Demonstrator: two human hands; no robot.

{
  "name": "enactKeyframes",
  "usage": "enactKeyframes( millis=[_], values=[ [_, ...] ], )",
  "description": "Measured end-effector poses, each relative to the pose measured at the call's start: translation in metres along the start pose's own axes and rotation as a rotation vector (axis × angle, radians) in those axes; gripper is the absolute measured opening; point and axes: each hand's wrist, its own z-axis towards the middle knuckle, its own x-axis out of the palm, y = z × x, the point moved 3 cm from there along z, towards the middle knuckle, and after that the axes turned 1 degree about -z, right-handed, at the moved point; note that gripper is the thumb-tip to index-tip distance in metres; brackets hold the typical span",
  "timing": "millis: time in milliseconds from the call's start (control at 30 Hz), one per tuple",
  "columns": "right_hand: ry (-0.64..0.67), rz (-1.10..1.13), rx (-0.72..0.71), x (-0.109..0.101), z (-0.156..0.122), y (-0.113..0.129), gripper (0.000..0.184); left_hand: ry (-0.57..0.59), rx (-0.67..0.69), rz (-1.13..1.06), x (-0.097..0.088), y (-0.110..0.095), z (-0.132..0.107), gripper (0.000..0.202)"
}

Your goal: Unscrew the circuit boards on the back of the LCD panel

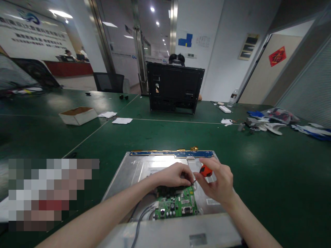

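Observation:
A metal-backed display panel [139, 165] lies flat before me, with a green circuit board [178, 205] on it. My right hand [219, 179] grips a screwdriver [206, 171] with an orange and black handle. Its thin shaft slants down to the board's upper right corner. At that corner, my left hand [178, 174] is closed, fingertips pressed together beside the screwdriver's tip. Whatever these fingertips hold, if anything, is hidden. Grey cables [141, 220] run from the board's left side. A blue circuit strip [170, 154] spans the panel's far edge, with a flat white cable below it.
Beyond the panel, a black monitor housing [176, 88] stands upright, with a person partly hidden behind it. A white box [78, 116] and paper sheets [122, 121] lie at left. Loose parts [256, 123], a plastic bag [280, 115] and a bottle [232, 97] are at right.

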Motion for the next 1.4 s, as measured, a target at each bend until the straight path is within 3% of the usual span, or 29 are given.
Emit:
enactKeyframes(
  millis=[300,700,1033,1167,1400],
  values=[
    [0.015,0.044,0.03,-0.0031,0.0038,0.0026,0.042,0.025,-0.01,-0.048,0.0018,0.0055,0.0006,0.014],
    [-0.023,-0.004,0.018,0.0013,-0.0017,-0.0018,0.029,0.007,-0.01,-0.048,0.0015,0.0021,0.0003,0.005],
    [0.04,0.04,0.039,-0.0015,0.0038,0.0003,0.04,-0.003,-0.015,-0.015,0.0007,0.0024,0.0006,0.003],
    [0.053,0.051,0.046,-0.0014,0.0036,0.0005,0.047,0.027,-0.018,-0.033,0.0013,0.0035,0.0005,0.013],
    [0.031,0.014,0.058,-0.0003,0.0014,0.0004,0.039,0.029,-0.014,-0.032,0.0015,0.0031,0.0005,0.014]
  ],
)
